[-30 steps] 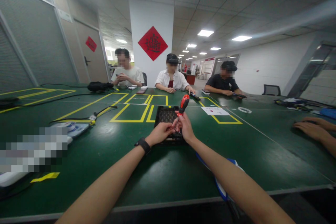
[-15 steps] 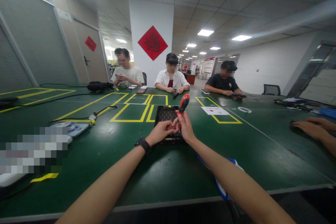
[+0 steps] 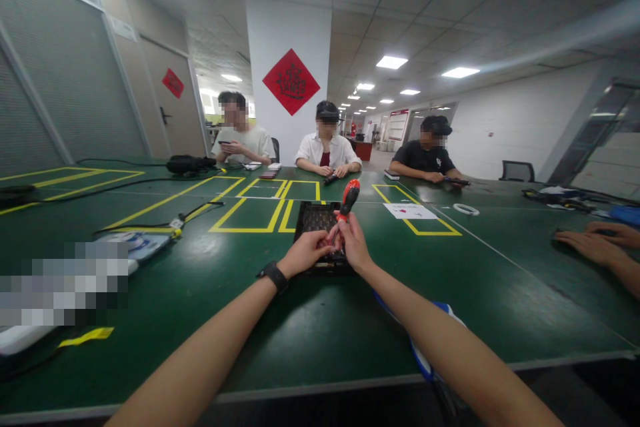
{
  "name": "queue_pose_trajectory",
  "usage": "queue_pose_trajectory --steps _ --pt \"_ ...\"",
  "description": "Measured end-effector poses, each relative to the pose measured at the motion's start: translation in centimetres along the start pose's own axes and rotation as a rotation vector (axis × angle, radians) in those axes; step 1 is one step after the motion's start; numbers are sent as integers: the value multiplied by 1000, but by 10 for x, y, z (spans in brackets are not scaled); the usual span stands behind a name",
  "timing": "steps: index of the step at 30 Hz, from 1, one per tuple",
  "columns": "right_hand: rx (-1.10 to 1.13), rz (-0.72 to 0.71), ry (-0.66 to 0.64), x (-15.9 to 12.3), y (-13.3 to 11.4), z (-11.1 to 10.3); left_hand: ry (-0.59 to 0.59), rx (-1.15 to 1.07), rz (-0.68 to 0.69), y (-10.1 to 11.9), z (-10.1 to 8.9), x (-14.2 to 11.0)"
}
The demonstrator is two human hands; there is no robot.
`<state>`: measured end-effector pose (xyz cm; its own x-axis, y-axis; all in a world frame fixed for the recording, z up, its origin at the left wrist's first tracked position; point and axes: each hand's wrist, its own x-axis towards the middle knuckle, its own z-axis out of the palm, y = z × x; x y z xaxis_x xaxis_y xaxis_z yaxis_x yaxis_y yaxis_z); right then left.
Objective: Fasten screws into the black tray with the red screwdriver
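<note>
A screwdriver (image 3: 351, 195) with a red and black handle points up, held in my right hand (image 3: 354, 243) with the fingers wrapped round its lower part. Its shaft runs down between both hands. My left hand (image 3: 306, 250), with a black band on the wrist, is closed, its thumb and fingertips pressed together beside the shaft. Whatever those fingertips pinch is too small to tell. Under both hands lies a black tray-like case (image 3: 306, 217) with a patterned inside. My hands cover part of it, and the screwdriver's tip is hidden.
The green table (image 3: 210, 320) has yellow tape outlines. A paper sheet (image 3: 409, 211) and a white ring (image 3: 465, 209) lie right of the case. Cables and a phone-like device (image 3: 145, 243) are at left. Three people sit opposite; another person's hands (image 3: 595, 243) rest at right.
My hands and the screwdriver are almost unmoved over the case. Across the table, the middle person's hands and the dark item in them have shifted slightly.
</note>
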<state>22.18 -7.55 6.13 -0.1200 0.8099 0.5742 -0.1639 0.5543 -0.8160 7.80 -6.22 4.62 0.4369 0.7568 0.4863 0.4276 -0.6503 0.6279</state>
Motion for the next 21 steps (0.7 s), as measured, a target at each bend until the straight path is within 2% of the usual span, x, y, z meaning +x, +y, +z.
queue_pose_trajectory --steps 13,21 --pt "22 34 17 1 0 -1 -31 36 53 0 -1 0" --pt "22 14 44 1 1 0 -10 38 40 3 -3 -1"
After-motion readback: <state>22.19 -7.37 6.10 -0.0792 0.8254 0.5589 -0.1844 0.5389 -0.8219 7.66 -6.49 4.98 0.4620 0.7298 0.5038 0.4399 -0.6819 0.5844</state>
